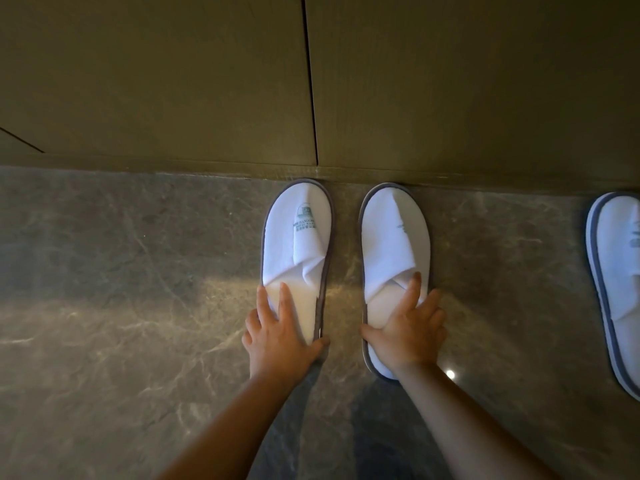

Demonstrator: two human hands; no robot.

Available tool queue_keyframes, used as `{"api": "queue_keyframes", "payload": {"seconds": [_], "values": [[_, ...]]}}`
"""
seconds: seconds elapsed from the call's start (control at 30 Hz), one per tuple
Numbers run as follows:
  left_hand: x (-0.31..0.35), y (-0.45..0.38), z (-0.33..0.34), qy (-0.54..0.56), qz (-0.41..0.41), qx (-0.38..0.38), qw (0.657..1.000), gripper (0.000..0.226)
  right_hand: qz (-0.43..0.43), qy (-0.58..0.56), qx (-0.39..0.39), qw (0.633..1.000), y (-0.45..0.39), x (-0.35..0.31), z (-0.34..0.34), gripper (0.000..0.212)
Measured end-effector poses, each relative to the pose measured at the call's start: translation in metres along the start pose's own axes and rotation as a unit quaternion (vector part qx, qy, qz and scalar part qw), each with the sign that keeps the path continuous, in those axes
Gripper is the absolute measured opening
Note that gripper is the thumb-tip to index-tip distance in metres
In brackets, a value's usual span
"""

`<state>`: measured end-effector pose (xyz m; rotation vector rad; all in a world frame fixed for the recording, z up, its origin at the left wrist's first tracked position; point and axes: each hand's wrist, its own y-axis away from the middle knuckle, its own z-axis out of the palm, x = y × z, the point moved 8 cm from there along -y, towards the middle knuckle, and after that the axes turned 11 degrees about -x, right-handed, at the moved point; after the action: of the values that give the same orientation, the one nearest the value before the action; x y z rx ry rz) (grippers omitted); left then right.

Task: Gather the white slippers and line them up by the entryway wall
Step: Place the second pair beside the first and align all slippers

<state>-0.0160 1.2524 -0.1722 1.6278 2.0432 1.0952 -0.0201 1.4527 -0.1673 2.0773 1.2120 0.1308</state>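
Observation:
Two white slippers with grey edging lie side by side on the marble floor, toes touching the foot of the wood-panelled wall (pixel 207 81). My left hand (pixel 280 332) grips the heel end of the left slipper (pixel 294 237), thumb on its right edge and fingers spread over the insole. My right hand (pixel 410 327) holds the heel part of the right slipper (pixel 393 233), thumb at its left edge. A third white slipper (pixel 620 271) lies against the same wall at the far right, cut off by the frame edge.
Grey-brown veined marble floor (pixel 121 306) stretches left and toward me. A dark vertical seam (pixel 310 81) splits the wall panels above the left slipper. A bright light spot reflects on the floor by my right forearm.

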Motion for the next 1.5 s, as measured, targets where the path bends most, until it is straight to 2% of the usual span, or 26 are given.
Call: {"api": "queue_keyframes", "payload": {"seconds": [0.87, 0.97, 1.07, 1.13, 1.23, 1.33, 1.43, 1.5], "values": [[0.002, 0.005, -0.004, 0.008, 0.012, 0.0, 1.0, 0.105, 0.001, 0.019, 0.005, 1.0, 0.002, -0.001, 0.001, 0.109], [0.016, 0.009, -0.017, 0.027, 0.042, 0.007, 0.999, 0.098, -0.029, 0.026, 0.022, 0.999, 0.006, -0.002, -0.02, 0.103], [0.047, 0.021, -0.035, 0.073, 0.09, 0.021, 0.993, 0.086, -0.057, 0.01, 0.019, 0.998, 0.016, 0.007, -0.056, 0.085], [0.076, 0.034, -0.045, 0.078, 0.123, 0.016, 0.989, 0.078, -0.055, 0.011, 0.015, 0.998, 0.028, 0.021, -0.085, 0.071], [0.132, 0.055, -0.051, 0.027, 0.208, -0.001, 0.978, 0.069, -0.025, 0.017, 0.023, 0.999, 0.047, 0.06, -0.134, 0.058], [0.19, 0.068, -0.046, -0.016, 0.277, -0.003, 0.961, 0.064, 0.016, 0.006, 0.042, 0.999, 0.055, 0.117, -0.178, 0.054], [0.234, 0.071, -0.02, -0.065, 0.299, -0.011, 0.952, 0.06, 0.062, -0.021, 0.089, 0.994, 0.056, 0.184, -0.21, 0.053], [0.255, 0.07, 0.009, -0.098, 0.301, -0.026, 0.948, 0.065, 0.085, -0.038, 0.114, 0.989, 0.053, 0.228, -0.216, 0.058]]}}
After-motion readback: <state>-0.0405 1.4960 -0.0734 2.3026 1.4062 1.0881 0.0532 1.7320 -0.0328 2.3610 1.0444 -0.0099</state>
